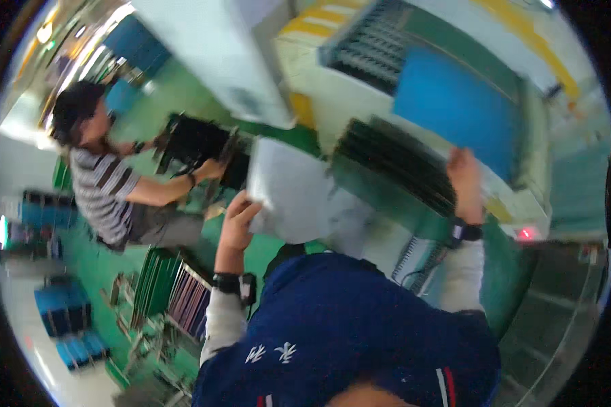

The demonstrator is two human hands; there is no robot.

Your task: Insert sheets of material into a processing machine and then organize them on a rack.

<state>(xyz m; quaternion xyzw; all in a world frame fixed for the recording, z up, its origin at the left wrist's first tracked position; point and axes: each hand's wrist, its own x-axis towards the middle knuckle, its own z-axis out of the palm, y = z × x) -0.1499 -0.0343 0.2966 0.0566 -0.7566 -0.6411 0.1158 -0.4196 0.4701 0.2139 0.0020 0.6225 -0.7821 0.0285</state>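
My left hand [238, 218] is closed on the edge of a thin whitish-grey sheet [293, 193], thumb and fingers pinching its left side. The sheet hangs tilted in front of my body, and its right end is blurred. My right hand [464, 178] is raised at the near edge of a blue panel [455, 102] lying on a machine's bed. Motion smears its fingers, so I cannot tell whether it grips the panel or only touches it. A row of dark upright boards [394, 166] stands between the sheet and my right hand.
A co-worker [108, 176] on the left handles a black rack [197, 139]. Rollers [370, 51] show on the pale machine [305, 74]. A white pillar [217, 47] rises ahead. Green boards [155, 285] stand in a rack at lower left, and blue stacks [62, 308] lie farther left.
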